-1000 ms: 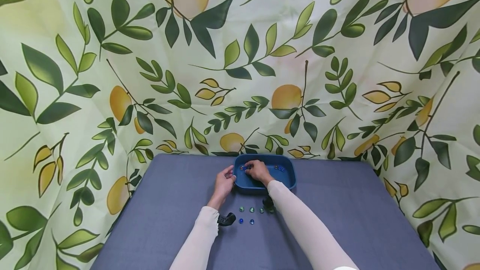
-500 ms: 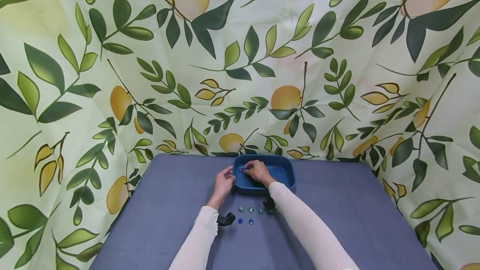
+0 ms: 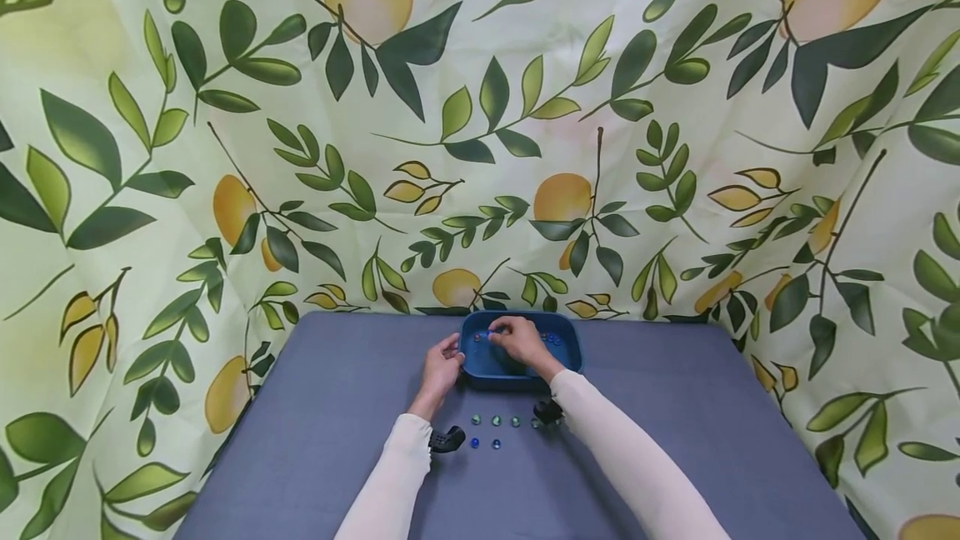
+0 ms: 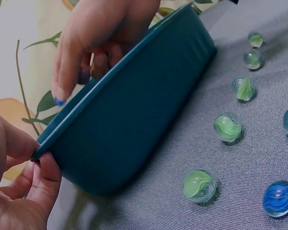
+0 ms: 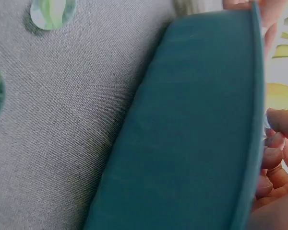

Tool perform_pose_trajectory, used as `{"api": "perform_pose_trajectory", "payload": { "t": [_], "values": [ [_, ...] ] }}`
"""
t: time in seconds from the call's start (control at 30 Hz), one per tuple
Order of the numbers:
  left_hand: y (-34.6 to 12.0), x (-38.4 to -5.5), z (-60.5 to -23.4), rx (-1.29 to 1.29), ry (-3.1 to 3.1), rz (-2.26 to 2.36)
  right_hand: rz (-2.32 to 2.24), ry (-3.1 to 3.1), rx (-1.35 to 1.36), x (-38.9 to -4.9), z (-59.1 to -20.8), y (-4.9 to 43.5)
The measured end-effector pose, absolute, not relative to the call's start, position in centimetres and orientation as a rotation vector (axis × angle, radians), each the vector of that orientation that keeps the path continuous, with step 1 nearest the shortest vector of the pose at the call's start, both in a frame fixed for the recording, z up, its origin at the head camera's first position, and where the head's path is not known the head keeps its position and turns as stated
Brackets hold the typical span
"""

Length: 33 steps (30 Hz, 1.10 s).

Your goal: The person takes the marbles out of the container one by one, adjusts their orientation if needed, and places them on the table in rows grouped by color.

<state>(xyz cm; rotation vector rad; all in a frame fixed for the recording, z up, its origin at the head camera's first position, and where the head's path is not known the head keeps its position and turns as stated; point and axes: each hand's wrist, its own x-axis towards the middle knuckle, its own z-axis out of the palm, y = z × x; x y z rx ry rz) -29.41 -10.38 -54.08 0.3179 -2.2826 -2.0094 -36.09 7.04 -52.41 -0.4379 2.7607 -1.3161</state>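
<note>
A blue bin (image 3: 487,382) stands at the back of the table. At its left end, my left hand (image 3: 441,369) pinches the rim between thumb and fingers, plainest in the left wrist view. My right hand (image 3: 522,342) is over the bin and holds a blue marble (image 4: 59,102) at its fingertips, mostly covered by them. Inside the bin, an orange-brown marble (image 3: 477,338) lies to the left of the right hand, and several blue and orange marbles (image 3: 553,339) lie to its right.
In front of the bin, several green-swirled marbles (image 3: 496,421) form a row on the grey table (image 3: 660,407). Two blue marbles (image 3: 475,443) lie nearer. A leaf-and-lemon cloth (image 3: 420,257) hangs behind the table.
My right hand has risen a little and drawn slightly right over the bin with the blue marble. My left hand stays at the rim. The head view has shifted slightly.
</note>
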Motion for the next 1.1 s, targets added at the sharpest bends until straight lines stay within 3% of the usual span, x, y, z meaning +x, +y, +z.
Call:
{"api": "perform_pose_trajectory", "payload": {
  "t": [1.1],
  "values": [
    [-10.7, -29.6, -54.2, 0.302, -2.268, -2.034, -1.526, 2.764, -0.459, -28.3, -51.1, 11.3]
  ]
}}
